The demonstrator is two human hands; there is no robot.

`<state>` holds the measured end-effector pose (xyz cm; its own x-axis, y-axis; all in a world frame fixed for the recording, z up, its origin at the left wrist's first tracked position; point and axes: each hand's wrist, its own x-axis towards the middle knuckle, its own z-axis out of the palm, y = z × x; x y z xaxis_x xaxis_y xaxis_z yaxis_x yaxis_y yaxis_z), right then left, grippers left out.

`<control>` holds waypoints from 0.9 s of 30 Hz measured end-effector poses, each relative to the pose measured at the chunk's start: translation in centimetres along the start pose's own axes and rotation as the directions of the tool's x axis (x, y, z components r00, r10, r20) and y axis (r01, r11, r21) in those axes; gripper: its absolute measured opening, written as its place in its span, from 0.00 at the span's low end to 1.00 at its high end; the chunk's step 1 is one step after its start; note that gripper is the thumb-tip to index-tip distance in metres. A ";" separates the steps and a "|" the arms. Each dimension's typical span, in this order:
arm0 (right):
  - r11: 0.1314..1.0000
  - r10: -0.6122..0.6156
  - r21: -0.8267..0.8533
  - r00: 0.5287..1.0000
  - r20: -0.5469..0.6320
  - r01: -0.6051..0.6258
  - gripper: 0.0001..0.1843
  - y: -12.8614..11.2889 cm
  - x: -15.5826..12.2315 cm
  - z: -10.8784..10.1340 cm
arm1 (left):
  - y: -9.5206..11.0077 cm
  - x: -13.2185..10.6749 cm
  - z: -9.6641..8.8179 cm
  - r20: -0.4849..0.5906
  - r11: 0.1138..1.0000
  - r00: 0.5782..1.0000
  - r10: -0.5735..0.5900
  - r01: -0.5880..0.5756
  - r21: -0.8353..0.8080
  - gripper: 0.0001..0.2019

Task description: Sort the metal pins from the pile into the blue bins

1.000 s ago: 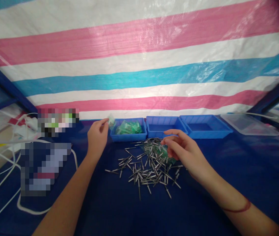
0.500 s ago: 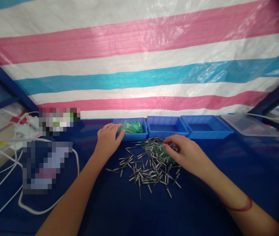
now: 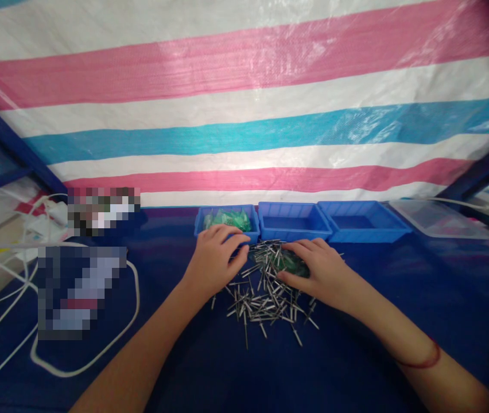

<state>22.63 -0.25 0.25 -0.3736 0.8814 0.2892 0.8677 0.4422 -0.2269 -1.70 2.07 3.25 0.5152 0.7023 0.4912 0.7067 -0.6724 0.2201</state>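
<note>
Blind rivets (image 3: 279, 291), axes mixed, between left hand (image 3: 214, 258), released, and right hand (image 3: 324, 272); green plastic bag (image 3: 291, 263) among them, long axis crosswise, nearer right hand; right grip unclear

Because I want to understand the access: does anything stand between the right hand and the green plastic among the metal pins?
Nothing visible stands between the right hand and the green plastic on its right side; loose metal pins lie over its left part.

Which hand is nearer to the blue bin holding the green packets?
Left. The left hand is just in front of the bin, hiding part of it; the right hand is farther off, to the right, beside the metal pins.
</note>
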 end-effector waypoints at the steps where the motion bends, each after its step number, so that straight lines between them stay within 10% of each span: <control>1: 1.000 -0.003 -0.009 1.000 -0.002 0.003 0.29 -0.1 0.0 0.1 | 0.6 -0.1 0.2 0.057 0.999 0.998 0.037 -0.036 -0.028 0.12; 8: 1.000 0.004 0.004 1.000 0.015 -0.004 0.21 0.0 -0.1 0.3 | 3.1 -1.1 2.2 0.281 0.984 0.947 0.158 -0.125 -0.131 0.15; 27: 1.000 0.006 -0.019 1.000 -0.013 -0.006 0.08 -1.2 0.0 -0.5 | 3.3 -1.4 2.7 0.278 0.998 0.960 0.030 -0.011 -0.069 0.09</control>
<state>21.71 -0.89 0.95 -0.3643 0.8816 0.3001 0.8760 0.4337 -0.2107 1.18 -0.49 0.98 0.6506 0.7193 0.2435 0.6659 -0.6945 0.2726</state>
